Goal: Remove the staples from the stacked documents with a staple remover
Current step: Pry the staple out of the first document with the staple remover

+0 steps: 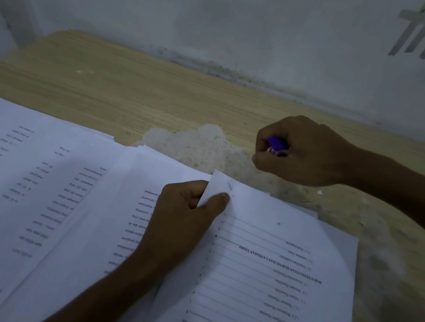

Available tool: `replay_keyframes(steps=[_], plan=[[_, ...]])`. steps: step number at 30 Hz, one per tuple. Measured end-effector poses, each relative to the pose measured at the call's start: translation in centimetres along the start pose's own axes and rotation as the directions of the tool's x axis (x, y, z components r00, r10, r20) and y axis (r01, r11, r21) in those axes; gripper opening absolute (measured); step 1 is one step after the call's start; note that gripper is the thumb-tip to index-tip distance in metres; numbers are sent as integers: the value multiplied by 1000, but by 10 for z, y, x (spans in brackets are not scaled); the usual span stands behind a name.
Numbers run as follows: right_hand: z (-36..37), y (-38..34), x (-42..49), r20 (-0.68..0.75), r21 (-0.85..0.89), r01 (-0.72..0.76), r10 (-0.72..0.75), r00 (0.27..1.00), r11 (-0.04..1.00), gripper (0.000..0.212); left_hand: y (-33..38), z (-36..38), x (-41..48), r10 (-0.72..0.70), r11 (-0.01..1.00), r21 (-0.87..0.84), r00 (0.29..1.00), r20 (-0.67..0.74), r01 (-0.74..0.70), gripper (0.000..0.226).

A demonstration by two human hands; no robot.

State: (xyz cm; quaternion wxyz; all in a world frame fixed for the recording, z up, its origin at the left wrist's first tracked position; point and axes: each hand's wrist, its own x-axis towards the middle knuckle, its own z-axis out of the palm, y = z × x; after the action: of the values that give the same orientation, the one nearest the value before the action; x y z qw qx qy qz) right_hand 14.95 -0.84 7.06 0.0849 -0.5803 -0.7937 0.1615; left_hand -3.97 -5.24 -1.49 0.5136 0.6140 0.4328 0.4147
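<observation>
A white printed document lies on the wooden desk at the right, its top left corner lifted. My left hand pinches that corner between thumb and fingers, just below a small dark staple mark. My right hand hovers above and to the right of the corner, fingers curled round a purple staple remover that is mostly hidden in the fist.
More printed sheets spread over the left half of the desk, overlapping each other. A worn, pale patch shows in the desk surface behind the papers. A grey wall closes off the desk's far edge.
</observation>
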Motion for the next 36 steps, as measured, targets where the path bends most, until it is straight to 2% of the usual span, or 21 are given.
replay_keyframes(steps=[6,12,17,19,23,28,36], plan=[[-4,8,-4,16,-52,-23,24,1000,998,31,4,1,-1,2,1000,-7,1000,-3,-2,26],[-2,12,-3,56,-90,-12,17,998,996,24,8,0,-3,-28,999,-40,1000,1,28,20],[-1,25,-14,115,-123,-75,89,989,990,30,7,-4,-4,-35,999,16,999,10,35,11],[-3,33,-25,136,-117,-69,85,987,991,33,10,-5,-5,-29,999,16,1000,3,29,18],[-9,65,-61,69,-154,-115,127,990,981,39,16,-3,-5,25,1000,-11,1000,-18,-25,27],[3,105,-116,-89,-79,-294,287,954,953,54,21,1,-9,10,993,-119,1000,-8,-11,17],[41,133,-147,-150,-89,-323,308,939,942,57,15,5,-9,10,986,-166,1000,-25,-14,13]])
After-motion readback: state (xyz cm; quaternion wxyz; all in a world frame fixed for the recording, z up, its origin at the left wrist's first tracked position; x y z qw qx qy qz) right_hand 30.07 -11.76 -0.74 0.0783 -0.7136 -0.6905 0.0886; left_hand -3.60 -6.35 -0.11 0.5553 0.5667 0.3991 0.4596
